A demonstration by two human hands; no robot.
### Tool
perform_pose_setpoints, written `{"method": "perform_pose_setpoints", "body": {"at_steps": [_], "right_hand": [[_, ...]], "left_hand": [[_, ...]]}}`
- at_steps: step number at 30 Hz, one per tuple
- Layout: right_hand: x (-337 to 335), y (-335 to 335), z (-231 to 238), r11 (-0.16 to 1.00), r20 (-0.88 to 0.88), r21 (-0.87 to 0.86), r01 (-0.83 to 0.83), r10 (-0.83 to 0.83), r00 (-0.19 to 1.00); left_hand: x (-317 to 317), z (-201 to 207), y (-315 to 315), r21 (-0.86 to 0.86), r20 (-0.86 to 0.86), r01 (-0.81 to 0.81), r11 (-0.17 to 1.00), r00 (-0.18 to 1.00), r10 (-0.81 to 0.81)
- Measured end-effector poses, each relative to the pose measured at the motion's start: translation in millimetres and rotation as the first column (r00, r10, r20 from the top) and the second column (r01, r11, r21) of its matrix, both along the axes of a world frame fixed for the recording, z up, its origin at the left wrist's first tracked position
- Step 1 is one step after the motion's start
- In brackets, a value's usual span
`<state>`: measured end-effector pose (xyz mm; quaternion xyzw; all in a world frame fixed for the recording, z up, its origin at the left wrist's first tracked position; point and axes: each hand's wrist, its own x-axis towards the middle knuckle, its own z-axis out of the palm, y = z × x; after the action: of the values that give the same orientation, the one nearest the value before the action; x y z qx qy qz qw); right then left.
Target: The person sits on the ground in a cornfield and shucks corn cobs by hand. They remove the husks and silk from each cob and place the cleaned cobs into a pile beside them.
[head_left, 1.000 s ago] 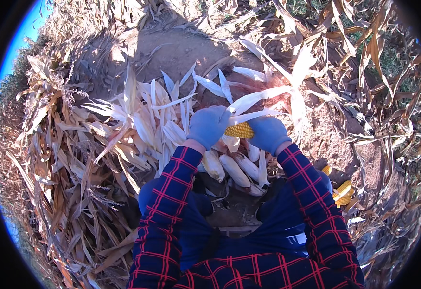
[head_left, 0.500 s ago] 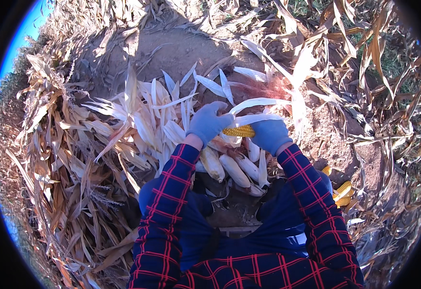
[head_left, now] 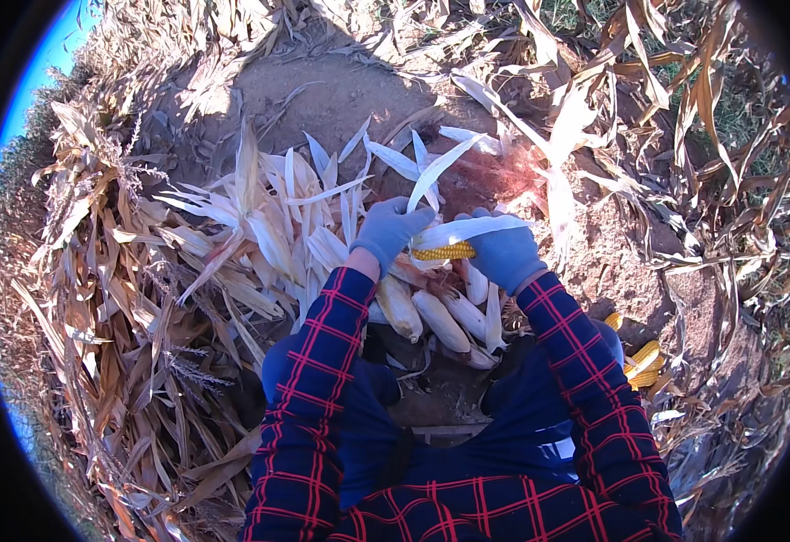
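Note:
A partly husked ear of corn (head_left: 445, 252) lies level between my two gloved hands, its yellow kernels bare along the near side. My right hand (head_left: 505, 250) is closed around its right end. At its left end my left hand (head_left: 384, 233) has its fingers closed, with a pale husk strip (head_left: 445, 169) rising from them. Another husk leaf (head_left: 472, 231) stretches rightward over the ear and across my right hand. Which part of the ear the left fingers touch is hidden. Below the hands lie several ears in pale husks (head_left: 440, 321).
Loose pale husks (head_left: 273, 230) pile up left of my hands, beside a heap of dry stalks (head_left: 133, 334). Bare yellow ears (head_left: 645, 364) rest on the ground past my right forearm. Reddish corn silk (head_left: 508, 176) and more husks lie ahead on the soil (head_left: 323, 95).
My left fingers have closed in at the ear's left end. One husk strip that reached right now points up and away. The ear has shifted slightly left.

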<state>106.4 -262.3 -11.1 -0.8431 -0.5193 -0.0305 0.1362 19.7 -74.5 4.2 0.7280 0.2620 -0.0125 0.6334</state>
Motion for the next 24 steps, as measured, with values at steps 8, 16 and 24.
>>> {"method": "perform_pose_setpoints", "body": {"at_steps": [8, 16, 24], "right_hand": [[-2.7, 1.8, 3.2, 0.999, 0.031, 0.022, 0.024, -0.025, 0.999], [0.0, 6.1, -3.7, 0.989, 0.023, 0.047, 0.143, -0.144, 0.989], [-7.9, 17.0, 3.1, 0.968, 0.157, 0.156, 0.195, -0.219, 0.963]], "left_hand": [[1.9, -12.3, 10.0, 0.129, -0.004, -0.144, 0.981, 0.989, 0.145], [6.4, -13.3, 7.3, -0.602, 0.126, -0.356, 0.715, 0.842, 0.525], [3.9, 13.4, 8.7, -0.78, 0.097, -0.336, 0.528, 0.768, 0.633]]}}
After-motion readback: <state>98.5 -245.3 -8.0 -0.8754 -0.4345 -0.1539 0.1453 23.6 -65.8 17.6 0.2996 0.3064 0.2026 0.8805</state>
